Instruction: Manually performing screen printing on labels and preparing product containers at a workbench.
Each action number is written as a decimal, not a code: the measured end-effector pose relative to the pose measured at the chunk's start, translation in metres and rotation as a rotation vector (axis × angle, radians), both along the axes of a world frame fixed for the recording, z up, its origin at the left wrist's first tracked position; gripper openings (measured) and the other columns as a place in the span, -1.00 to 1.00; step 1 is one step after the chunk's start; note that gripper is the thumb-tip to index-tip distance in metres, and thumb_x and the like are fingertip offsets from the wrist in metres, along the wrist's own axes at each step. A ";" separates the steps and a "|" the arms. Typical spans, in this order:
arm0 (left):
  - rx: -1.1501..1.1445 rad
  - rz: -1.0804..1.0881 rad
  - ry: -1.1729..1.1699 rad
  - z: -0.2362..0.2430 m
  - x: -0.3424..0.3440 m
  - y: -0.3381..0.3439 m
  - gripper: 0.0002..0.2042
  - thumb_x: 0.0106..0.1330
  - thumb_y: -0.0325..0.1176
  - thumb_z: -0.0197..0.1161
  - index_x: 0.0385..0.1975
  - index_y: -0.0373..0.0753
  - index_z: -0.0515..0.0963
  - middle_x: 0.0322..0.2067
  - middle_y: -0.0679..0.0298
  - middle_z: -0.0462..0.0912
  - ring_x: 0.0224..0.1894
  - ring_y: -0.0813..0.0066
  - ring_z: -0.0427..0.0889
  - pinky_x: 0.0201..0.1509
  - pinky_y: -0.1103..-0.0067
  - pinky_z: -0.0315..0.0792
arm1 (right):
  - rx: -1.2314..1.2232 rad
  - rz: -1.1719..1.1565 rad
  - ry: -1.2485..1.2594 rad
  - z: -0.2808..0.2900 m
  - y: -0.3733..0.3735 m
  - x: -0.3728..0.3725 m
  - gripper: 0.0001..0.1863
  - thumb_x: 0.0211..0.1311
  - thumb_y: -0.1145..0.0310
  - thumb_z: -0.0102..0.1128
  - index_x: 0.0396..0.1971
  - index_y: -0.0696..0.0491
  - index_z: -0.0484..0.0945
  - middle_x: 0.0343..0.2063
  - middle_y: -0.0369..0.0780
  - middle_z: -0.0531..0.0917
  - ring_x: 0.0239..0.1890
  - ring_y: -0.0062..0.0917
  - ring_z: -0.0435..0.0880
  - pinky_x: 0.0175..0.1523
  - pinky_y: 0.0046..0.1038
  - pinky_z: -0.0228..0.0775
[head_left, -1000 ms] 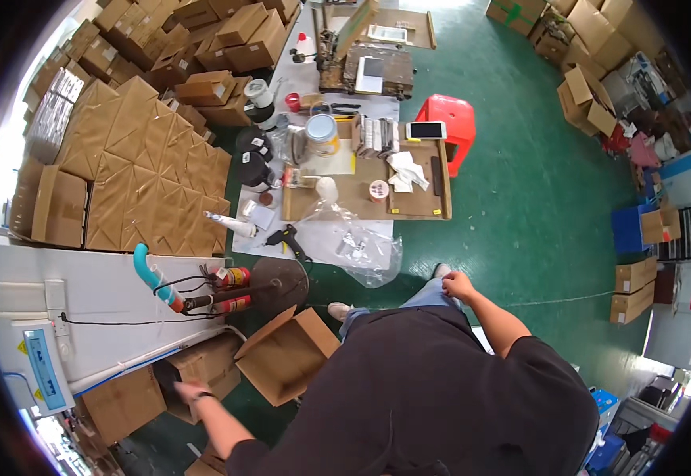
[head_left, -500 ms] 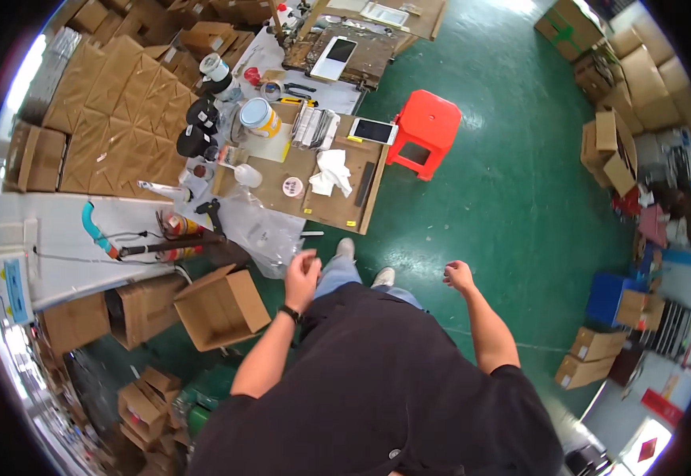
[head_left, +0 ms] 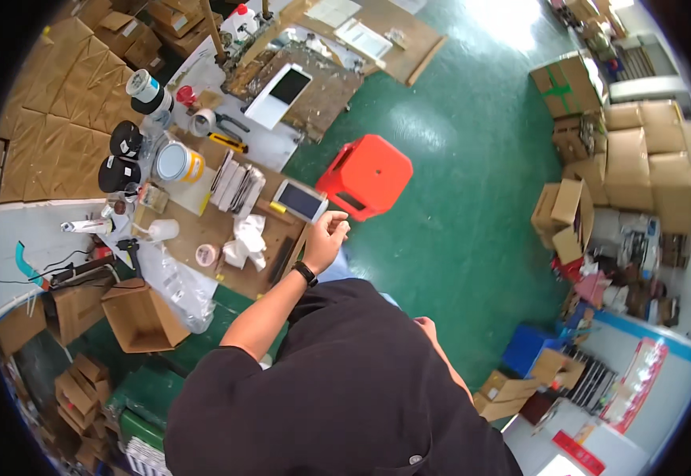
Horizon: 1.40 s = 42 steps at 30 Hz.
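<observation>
My left hand (head_left: 326, 239), with a black band on its wrist, hangs near the right edge of the workbench, fingers loosely bent and a little apart, nothing seen in it. Closest to it is a white phone-like device with a dark screen (head_left: 301, 201) at the bench edge. A red plastic stool (head_left: 371, 176) stands on the floor just beyond. Low beside my body, my right hand (head_left: 426, 325) shows only in part; its fingers are hidden. On the bench (head_left: 187, 220) lie crumpled white tissue (head_left: 245, 243), a stack of flat pieces (head_left: 238, 184) and a roll of tape (head_left: 207, 255).
A white and yellow tub (head_left: 179, 163) and black-lidded containers (head_left: 119, 174) line the bench's left side. An open carton (head_left: 143, 316) stands near its lower end. Farther ahead, another bench (head_left: 320, 94) bears a second white device (head_left: 279, 96). Cartons (head_left: 565, 218) line the right side.
I have moved forward and turned to the right, so the bench and stool sit closer and farther left. My left hand has swung forward to the bench edge; my right has dropped back beside my body.
</observation>
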<state>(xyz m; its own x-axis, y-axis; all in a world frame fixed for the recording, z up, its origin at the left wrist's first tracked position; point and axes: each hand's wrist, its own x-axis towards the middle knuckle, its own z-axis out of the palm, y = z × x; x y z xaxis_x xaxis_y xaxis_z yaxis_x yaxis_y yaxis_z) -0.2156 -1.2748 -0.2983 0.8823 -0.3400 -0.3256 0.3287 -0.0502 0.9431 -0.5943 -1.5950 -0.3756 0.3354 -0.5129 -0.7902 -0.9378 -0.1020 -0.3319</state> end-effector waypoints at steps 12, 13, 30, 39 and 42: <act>0.156 0.451 0.008 -0.002 0.167 -0.037 -0.76 0.53 -0.43 0.25 0.10 -0.36 0.62 -0.18 0.20 0.75 -0.23 0.48 0.70 -0.08 0.57 0.64 | -0.043 0.409 -0.400 0.035 -0.169 0.475 -0.73 0.38 0.37 0.23 -0.05 0.20 0.72 -0.41 -0.18 0.74 -0.46 -0.51 0.66 -0.36 -0.53 0.52; 0.135 0.537 0.027 -0.010 0.173 -0.037 -0.76 0.54 -0.43 0.25 0.11 -0.36 0.61 -0.18 0.20 0.75 -0.23 0.48 0.69 -0.07 0.58 0.63 | -0.058 0.497 -0.486 0.019 -0.179 0.521 -0.72 0.37 0.37 0.26 -0.03 0.19 0.71 -0.37 -0.18 0.75 -0.43 -0.49 0.68 -0.31 -0.51 0.55; 0.425 0.604 -0.228 0.001 0.341 -0.208 -0.76 0.48 -0.51 0.32 0.09 -0.35 0.64 -0.15 0.17 0.76 -0.21 0.40 0.70 -0.04 0.54 0.59 | -0.654 1.325 -0.637 -0.058 -0.240 1.007 -0.18 0.16 -0.01 0.54 0.32 0.15 0.49 0.19 -0.02 0.55 0.21 -0.07 0.54 0.28 -0.10 0.46; 0.589 0.537 -0.632 -0.052 0.323 -0.180 -0.76 0.37 -0.58 0.36 0.01 -0.35 0.69 -0.17 0.18 0.78 -0.24 0.31 0.72 -0.08 0.51 0.57 | -0.876 1.245 -0.911 -0.097 -0.254 0.998 -0.25 0.15 -0.04 0.54 0.20 0.17 0.56 0.03 -0.06 0.63 0.09 -0.05 0.59 0.24 -0.11 0.48; 0.755 0.354 -0.773 -0.054 0.297 -0.172 -0.76 0.35 -0.59 0.37 0.00 -0.34 0.71 -0.17 0.19 0.78 -0.24 0.32 0.73 -0.09 0.51 0.57 | -0.499 1.013 -0.910 -0.089 -0.262 1.010 -0.32 0.23 0.12 0.53 0.23 0.20 0.54 -0.12 -0.08 0.68 -0.16 -0.18 0.70 0.00 -0.26 0.62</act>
<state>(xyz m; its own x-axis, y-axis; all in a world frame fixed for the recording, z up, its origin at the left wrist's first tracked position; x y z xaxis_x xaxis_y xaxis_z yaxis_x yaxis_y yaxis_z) 0.0812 -1.4465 -0.3522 0.9432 0.0207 0.3316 -0.2191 -0.7117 0.6675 0.4155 -1.8570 -0.4648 0.9928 0.0916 0.0772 0.1178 -0.8613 -0.4942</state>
